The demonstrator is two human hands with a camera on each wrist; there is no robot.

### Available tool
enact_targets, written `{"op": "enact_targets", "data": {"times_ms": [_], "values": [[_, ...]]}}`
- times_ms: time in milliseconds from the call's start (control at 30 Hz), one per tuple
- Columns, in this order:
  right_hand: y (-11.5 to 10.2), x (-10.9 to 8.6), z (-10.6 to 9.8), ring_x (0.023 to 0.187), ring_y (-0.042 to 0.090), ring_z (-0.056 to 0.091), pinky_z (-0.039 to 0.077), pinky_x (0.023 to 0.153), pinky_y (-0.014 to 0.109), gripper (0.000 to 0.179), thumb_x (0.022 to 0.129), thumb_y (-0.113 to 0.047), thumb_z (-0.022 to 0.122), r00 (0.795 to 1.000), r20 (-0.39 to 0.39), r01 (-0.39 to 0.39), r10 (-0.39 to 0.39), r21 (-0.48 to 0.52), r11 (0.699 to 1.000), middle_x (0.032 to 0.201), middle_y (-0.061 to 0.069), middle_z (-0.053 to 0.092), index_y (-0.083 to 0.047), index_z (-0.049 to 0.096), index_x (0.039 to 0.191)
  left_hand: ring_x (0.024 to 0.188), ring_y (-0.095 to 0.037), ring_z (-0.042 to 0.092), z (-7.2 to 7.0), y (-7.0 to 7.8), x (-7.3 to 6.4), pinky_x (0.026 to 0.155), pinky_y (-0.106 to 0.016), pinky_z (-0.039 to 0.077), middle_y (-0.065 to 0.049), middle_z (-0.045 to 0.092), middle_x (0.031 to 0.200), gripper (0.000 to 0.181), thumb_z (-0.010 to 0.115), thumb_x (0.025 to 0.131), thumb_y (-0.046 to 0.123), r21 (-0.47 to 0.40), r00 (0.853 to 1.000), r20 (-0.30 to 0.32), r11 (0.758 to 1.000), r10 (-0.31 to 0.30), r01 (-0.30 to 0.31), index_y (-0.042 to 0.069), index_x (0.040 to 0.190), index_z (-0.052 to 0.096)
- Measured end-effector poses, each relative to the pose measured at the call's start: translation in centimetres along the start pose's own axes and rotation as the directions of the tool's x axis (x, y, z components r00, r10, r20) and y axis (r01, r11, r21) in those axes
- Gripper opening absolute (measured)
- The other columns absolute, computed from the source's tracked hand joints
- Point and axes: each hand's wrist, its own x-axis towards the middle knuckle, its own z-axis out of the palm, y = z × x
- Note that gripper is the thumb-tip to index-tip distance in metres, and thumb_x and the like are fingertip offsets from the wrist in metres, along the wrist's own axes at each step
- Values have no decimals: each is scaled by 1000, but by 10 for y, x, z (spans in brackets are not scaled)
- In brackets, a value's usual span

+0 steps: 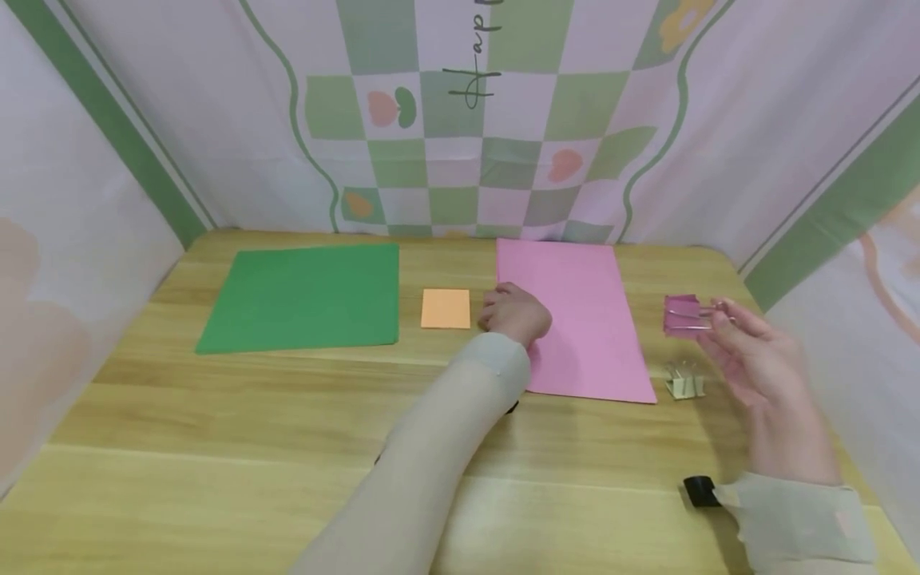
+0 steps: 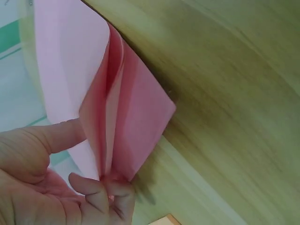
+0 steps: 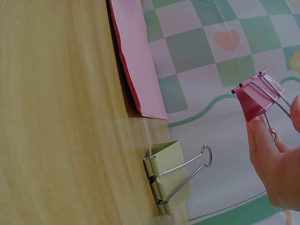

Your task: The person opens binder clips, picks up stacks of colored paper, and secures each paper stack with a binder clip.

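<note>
A stack of pink paper (image 1: 589, 327) lies on the table in the head view, its left edge under my left hand (image 1: 516, 313). In the left wrist view several pink sheets (image 2: 143, 112) bow apart; my thumb and curled fingers (image 2: 121, 194) hold them at the edge. Off to the right, my right hand (image 1: 769, 363) pinches a pink binder clip (image 1: 681, 317) by its wire handles, raised above the table. The right wrist view shows that clip (image 3: 262, 96) apart from the paper. Beneath it, a pale yellow binder clip (image 3: 171, 176) stands on the table.
Left of the pink stack lies an orange square sticky-note pad (image 1: 446, 309). Green paper (image 1: 309, 299) lies farther left. A black object (image 1: 700, 491) is by the right sleeve. A patterned curtain (image 1: 460, 160) borders the wooden table (image 1: 216, 447) at the back and sides.
</note>
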Motion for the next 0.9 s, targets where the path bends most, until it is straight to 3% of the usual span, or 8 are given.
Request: {"op": "enact_targets", "data": {"times_ms": [100,200,433,600,800,900], "values": [[0,0,1,91,22,74,61,80,33,29,97,9,51,1000,2,3,-3,3,1000,101,10,75,-3,75,108,118,-29,51,-1,1,-5,90,-34,46,-15,41,150,82,59,92,38,-1,1000,-17,1000,-20,20,14,159,17],[1,-1,2,91,21,74,61,80,33,29,97,10,51,1000,2,6,-6,2,1000,102,9,75,-4,75,108,115,-28,51,-4,2,-11,90,-32,45,-15,41,148,80,60,91,39,-15,998,-39,998,-58,58,15,158,23],[1,-1,4,90,19,74,61,79,31,28,96,8,54,1000,-21,9,-10,-32,999,102,7,75,-6,74,109,93,-22,50,-4,10,-12,64,-26,37,-12,48,143,79,64,88,40,-13,984,-81,987,-161,161,19,156,29],[1,0,6,90,18,74,61,79,30,28,96,8,55,999,-37,10,-12,-43,999,102,6,75,-7,75,109,92,-19,51,0,17,-13,59,-23,35,-11,54,132,78,66,88,42,3,963,-132,972,-234,237,21,155,31],[0,-1,11,90,18,74,61,79,31,28,96,9,54,999,-30,29,-31,-48,998,102,6,75,-6,74,110,94,-18,51,2,18,-14,61,-24,36,-11,55,134,77,63,90,41,19,963,-126,970,-238,243,14,155,30],[-1,0,12,89,20,74,61,79,32,28,96,11,53,999,-15,51,-51,-32,998,101,8,75,-4,73,110,85,-19,45,1,16,-14,62,-27,31,-9,57,125,60,54,96,36,35,967,-111,972,-228,233,9,148,40]]}}
